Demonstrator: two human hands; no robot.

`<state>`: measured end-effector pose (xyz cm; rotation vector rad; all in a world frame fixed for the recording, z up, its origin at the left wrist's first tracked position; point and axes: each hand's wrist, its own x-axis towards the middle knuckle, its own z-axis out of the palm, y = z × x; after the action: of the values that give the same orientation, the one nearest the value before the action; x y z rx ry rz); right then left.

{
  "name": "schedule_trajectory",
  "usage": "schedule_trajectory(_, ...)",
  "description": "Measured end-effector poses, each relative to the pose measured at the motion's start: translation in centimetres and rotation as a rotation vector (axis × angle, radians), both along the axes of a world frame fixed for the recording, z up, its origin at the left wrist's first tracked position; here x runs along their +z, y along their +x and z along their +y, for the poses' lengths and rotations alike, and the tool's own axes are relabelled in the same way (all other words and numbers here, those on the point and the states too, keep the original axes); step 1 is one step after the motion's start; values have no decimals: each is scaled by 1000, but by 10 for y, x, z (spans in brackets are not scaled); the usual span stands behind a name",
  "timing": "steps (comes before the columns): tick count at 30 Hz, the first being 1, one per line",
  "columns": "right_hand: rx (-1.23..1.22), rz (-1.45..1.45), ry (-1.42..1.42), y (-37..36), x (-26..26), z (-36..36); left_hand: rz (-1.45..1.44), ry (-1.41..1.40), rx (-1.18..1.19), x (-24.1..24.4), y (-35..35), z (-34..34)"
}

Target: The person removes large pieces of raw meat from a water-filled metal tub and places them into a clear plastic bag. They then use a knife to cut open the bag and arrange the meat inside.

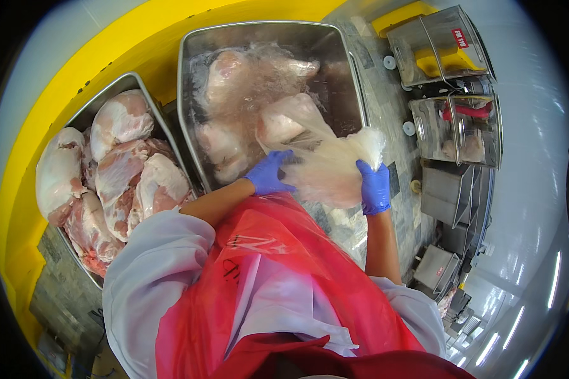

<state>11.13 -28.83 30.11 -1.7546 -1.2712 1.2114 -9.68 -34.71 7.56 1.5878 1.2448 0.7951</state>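
Note:
My right hand [375,187], in a blue glove, grips the bunched neck of a clear plastic bag [329,158]. Pinkish contents show through the bag, but their exact form is blurred. The bag stretches across the near right rim of a deep stainless steel tub [271,22]. Its left end overlaps a pale cut of meat [284,118] in the tub. My left hand [269,174], also blue-gloved, is at the bag's near left edge with thumb and fingers apart. More raw meat pieces [225,71] lie in cloudy, splashing liquid [261,92] inside the tub.
At left, a second steel tub [163,118] holds several large raw meat cuts [123,118]. A yellow wall base [137,38] runs behind both tubs. Wheeled steel carts [438,52] line the right side, beyond the tiled floor [400,203]. A red plastic apron [284,227] hangs before me.

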Motion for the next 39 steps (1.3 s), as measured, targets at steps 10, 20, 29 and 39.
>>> schedule_trajectory(10, 124, 384, -128, 43, 2, 179, 332, -291, -237, -205, 80, 76)
schedule_trajectory(20, -160, 291, -33, 262, -146, 298, 256, -538, 432, -28, 74, 248)
schedule_trajectory(29, -78, 213, -146, 265, -235, 239, 603, -288, 734, -85, 49, 253)
schedule_trajectory(39, -250, 58, -383, 336, -249, 182, 539, -612, -245, -142, 223, 115)
